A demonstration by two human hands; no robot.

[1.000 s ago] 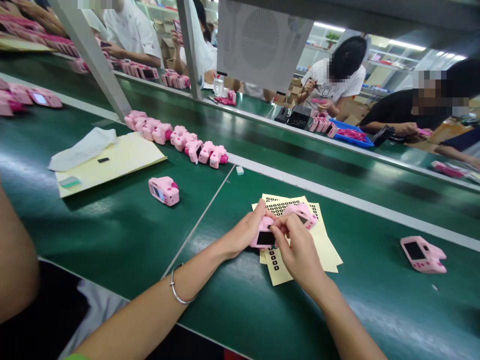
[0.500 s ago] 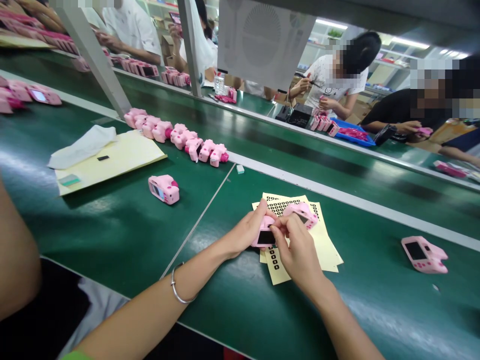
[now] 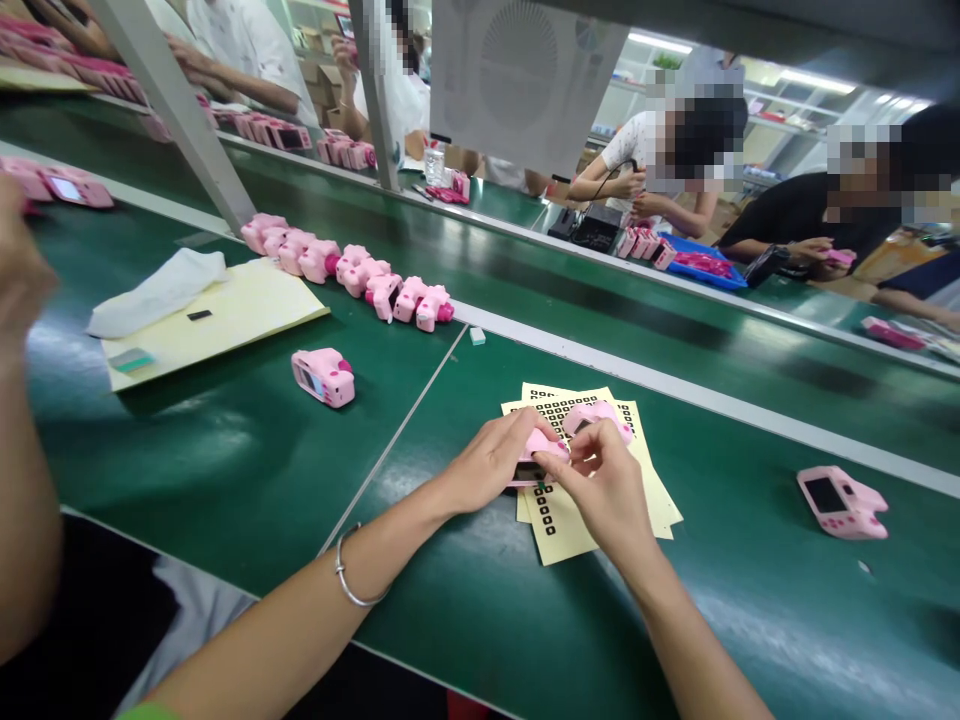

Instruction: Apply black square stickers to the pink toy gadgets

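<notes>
A pink toy camera (image 3: 538, 442) with a dark screen is held low over the yellow sticker sheets. Its left side is in my left hand (image 3: 487, 458), the fingers wrapped over the top. My right hand (image 3: 606, 480) is closed at the camera's right end, thumb by the upper edge of the screen and forefinger at the side. Any small piece between these fingertips is hidden. Beneath lie the overlapping yellow sheets (image 3: 651, 495), printed with rows of small black frames. Just behind my right fingers, a second pink toy camera (image 3: 598, 412) rests on the sheets.
Single pink cameras lie to the right (image 3: 844, 502) and left (image 3: 324, 378). A row of pink cameras (image 3: 352, 272) lines the divider near a metal post (image 3: 180, 120). At left are a yellow sheet (image 3: 262, 305), a white cloth (image 3: 161, 295) and a person's arm (image 3: 22, 430). Co-workers sit opposite.
The toy camera has tipped, so its screen shows as a narrower strip. My left fingers have come over its top, and my right fingers have shifted to its right end. Another person's hand has appeared at far left.
</notes>
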